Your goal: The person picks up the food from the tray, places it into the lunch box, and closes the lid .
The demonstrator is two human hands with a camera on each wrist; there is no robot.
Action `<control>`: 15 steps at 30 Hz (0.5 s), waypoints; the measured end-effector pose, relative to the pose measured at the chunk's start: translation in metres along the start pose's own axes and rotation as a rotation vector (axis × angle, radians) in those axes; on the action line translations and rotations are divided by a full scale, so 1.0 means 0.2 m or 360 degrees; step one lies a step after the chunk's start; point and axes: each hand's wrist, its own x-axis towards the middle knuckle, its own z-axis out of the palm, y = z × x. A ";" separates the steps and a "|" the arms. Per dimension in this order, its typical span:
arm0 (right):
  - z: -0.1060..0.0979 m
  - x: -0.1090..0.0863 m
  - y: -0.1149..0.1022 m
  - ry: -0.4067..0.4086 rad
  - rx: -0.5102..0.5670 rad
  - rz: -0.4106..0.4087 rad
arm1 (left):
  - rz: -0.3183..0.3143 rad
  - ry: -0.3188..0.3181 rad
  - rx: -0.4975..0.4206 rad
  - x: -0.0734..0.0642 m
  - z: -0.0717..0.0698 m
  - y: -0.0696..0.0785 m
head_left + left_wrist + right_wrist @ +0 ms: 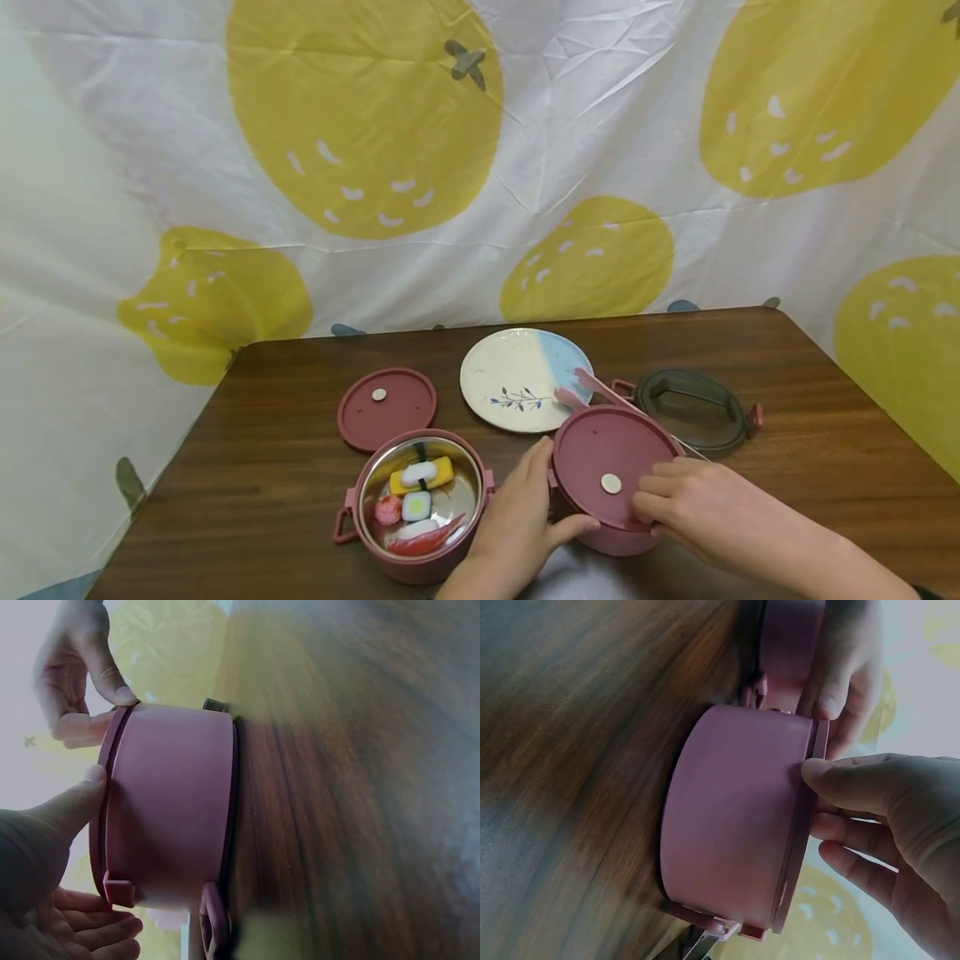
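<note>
A lidded pink pot (172,802) stands at the table's near edge. Its round dark-pink lid (611,454) has a white button and sits level on the rim. At the lid's left side is my left hand (521,517), fingers fairly straight along the far side and thumb touching the near rim. My right hand (697,500) pinches the lid's right edge, thumb at the rim and fingers curled over the top. To the left, an uncovered matching pot (360,546) holds several toy sushi pieces (417,506). The left wrist view shows both thumbs at the lid's edge.
A second dark-pink lid (386,408) lies behind the uncovered pot. At the back is a cream and blue plate (495,367) with pink-tipped tongs (600,387) reaching over it. An oval dark dish with pink clips (693,408) is at right. A fruit-print cloth (420,275) hangs behind.
</note>
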 end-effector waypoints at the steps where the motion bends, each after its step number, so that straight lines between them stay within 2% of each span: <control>1: 0.00 0.00 0.00 0.0000 0.0000 -0.0003 | -0.0014 -0.0010 0.0002 0.00 0.00 0.00; 6: 0.00 -0.01 0.01 0.0025 -0.0013 -0.0008 | -0.0034 -0.0024 0.0010 0.00 0.00 -0.01; 10: -0.01 -0.01 0.03 0.0071 0.0077 0.0002 | -0.0020 0.0004 0.0024 0.00 0.00 0.00; 13: -0.03 0.00 0.08 0.0182 0.0110 0.0166 | -0.0034 0.0032 0.0051 0.02 -0.02 0.01; 15: -0.04 0.01 0.11 0.0248 0.0127 0.0387 | -0.0021 0.0054 0.0087 0.05 -0.03 0.04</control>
